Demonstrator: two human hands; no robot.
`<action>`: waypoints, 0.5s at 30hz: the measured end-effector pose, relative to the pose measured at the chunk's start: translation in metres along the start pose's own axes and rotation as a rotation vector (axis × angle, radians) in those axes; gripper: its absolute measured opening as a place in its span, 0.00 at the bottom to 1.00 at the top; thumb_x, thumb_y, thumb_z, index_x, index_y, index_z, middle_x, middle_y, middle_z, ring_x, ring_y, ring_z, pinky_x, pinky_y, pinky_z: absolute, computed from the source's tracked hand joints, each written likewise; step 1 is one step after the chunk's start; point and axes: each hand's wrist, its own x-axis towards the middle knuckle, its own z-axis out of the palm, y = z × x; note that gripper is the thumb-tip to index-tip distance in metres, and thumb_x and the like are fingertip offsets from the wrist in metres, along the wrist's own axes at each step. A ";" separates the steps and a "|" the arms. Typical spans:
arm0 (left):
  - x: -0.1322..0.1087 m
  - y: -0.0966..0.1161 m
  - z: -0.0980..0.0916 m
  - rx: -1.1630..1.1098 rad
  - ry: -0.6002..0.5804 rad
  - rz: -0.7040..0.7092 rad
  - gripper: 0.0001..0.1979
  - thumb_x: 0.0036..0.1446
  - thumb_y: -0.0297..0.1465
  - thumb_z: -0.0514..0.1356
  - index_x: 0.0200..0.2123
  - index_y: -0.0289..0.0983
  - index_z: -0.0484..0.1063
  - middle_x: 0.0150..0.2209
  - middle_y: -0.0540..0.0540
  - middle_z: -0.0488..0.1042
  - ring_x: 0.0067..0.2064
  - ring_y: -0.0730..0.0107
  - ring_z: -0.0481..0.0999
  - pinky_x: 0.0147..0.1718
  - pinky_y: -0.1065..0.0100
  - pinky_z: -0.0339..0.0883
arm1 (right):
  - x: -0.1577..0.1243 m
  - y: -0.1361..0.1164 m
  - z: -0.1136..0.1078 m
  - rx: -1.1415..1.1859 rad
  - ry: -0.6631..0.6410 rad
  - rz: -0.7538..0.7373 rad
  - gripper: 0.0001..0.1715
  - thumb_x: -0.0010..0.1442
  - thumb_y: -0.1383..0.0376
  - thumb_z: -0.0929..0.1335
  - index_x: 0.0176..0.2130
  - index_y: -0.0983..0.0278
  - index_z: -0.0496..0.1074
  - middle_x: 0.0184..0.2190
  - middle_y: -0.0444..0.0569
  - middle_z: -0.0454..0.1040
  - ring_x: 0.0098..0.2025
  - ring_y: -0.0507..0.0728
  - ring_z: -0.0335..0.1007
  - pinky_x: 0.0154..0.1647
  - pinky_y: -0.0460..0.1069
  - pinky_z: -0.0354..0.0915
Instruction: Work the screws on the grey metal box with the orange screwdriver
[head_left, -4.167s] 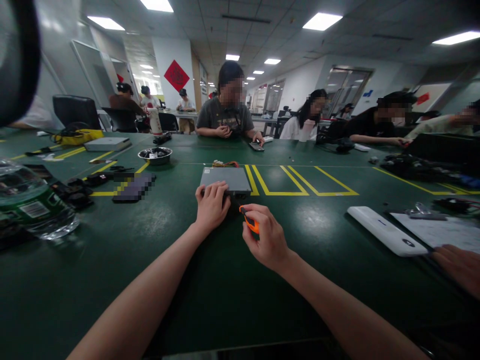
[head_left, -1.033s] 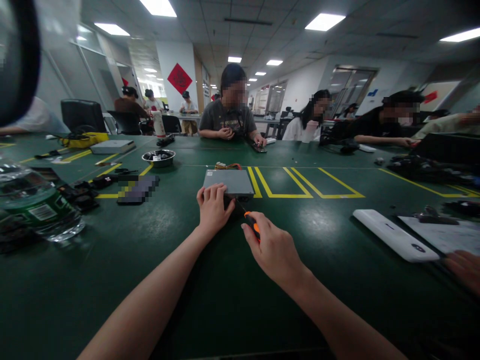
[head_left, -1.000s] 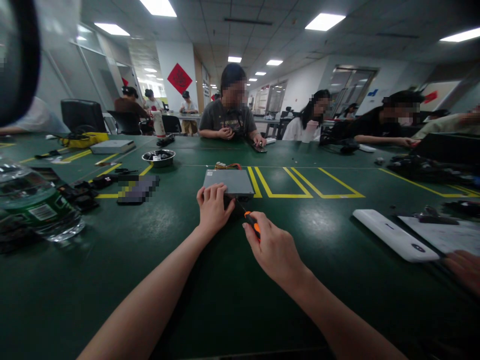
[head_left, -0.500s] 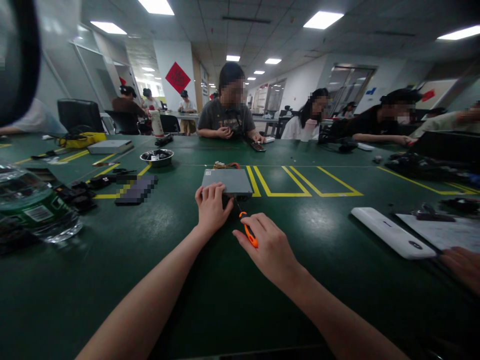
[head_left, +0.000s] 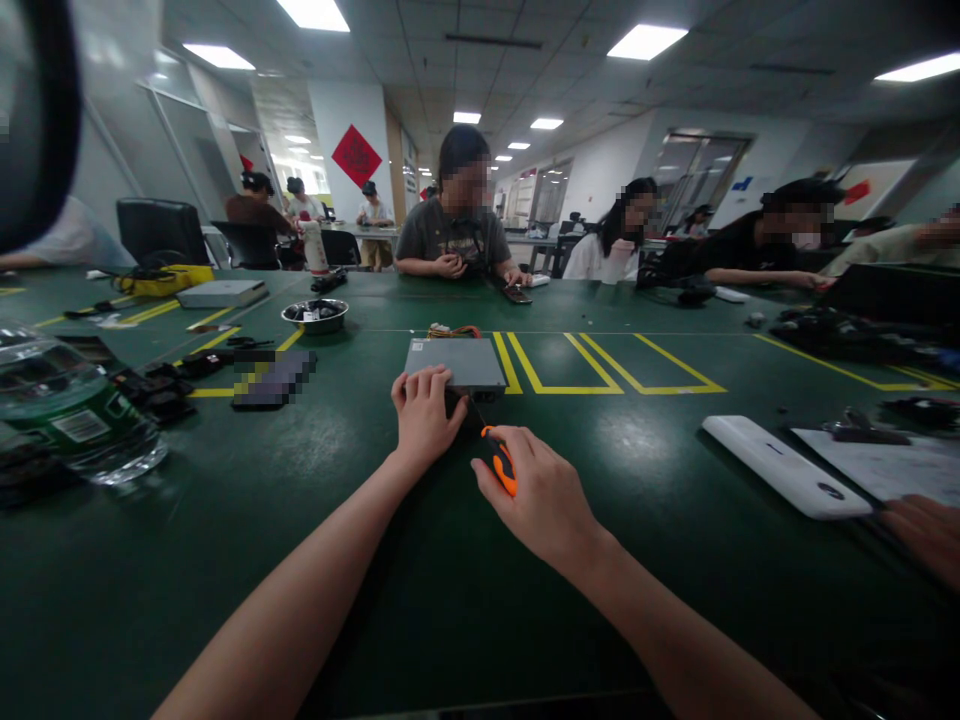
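A flat grey metal box (head_left: 461, 362) lies on the green table, with coloured wires (head_left: 454, 331) at its far edge. My left hand (head_left: 424, 415) rests on the near left part of the box, fingers over its top and thumb at the near side. In my right hand (head_left: 536, 485) is a screwdriver (head_left: 501, 462) with an orange and black handle. Its thin shaft points at the near side of the box, close to my left thumb. Whether the tip touches the box is too small to tell.
A metal bowl (head_left: 315, 316) of small dark parts stands back left. At left are a large water bottle (head_left: 82, 410) and a dark blurred slab (head_left: 274, 382). A white device (head_left: 784, 465) and clipboard (head_left: 885, 455) lie right, near another person's hand (head_left: 926, 535). People sit across the table.
My right hand has shifted very slightly to the right, and the screwdriver handle shows a little differently in its fingers. My left hand and the box have hardly moved.
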 end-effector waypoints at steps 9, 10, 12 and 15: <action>0.000 0.001 0.000 0.006 -0.005 -0.010 0.16 0.53 0.37 0.56 0.45 0.41 0.62 0.49 0.44 0.67 0.52 0.57 0.61 0.56 0.53 0.43 | -0.001 0.000 0.002 -0.093 -0.015 -0.051 0.09 0.55 0.72 0.61 0.38 0.65 0.65 0.35 0.50 0.69 0.37 0.54 0.66 0.33 0.48 0.63; 0.000 0.001 0.000 0.005 -0.005 -0.013 0.16 0.53 0.37 0.56 0.45 0.41 0.62 0.49 0.44 0.67 0.52 0.56 0.61 0.56 0.53 0.43 | -0.001 0.000 0.002 -0.103 -0.017 -0.069 0.10 0.55 0.72 0.61 0.38 0.65 0.66 0.35 0.50 0.69 0.37 0.55 0.65 0.34 0.48 0.63; 0.000 0.001 0.000 0.005 -0.003 -0.016 0.16 0.53 0.36 0.56 0.45 0.41 0.62 0.49 0.43 0.67 0.52 0.56 0.61 0.56 0.52 0.43 | -0.001 0.000 0.002 -0.108 -0.020 -0.085 0.11 0.54 0.72 0.61 0.38 0.64 0.67 0.34 0.49 0.68 0.37 0.55 0.64 0.35 0.49 0.63; 0.000 0.001 0.001 0.009 0.001 -0.014 0.16 0.53 0.36 0.55 0.46 0.41 0.62 0.49 0.43 0.67 0.52 0.56 0.61 0.55 0.52 0.44 | -0.001 0.002 -0.001 -0.073 0.005 -0.105 0.10 0.54 0.71 0.62 0.38 0.64 0.67 0.34 0.49 0.68 0.36 0.54 0.64 0.36 0.49 0.63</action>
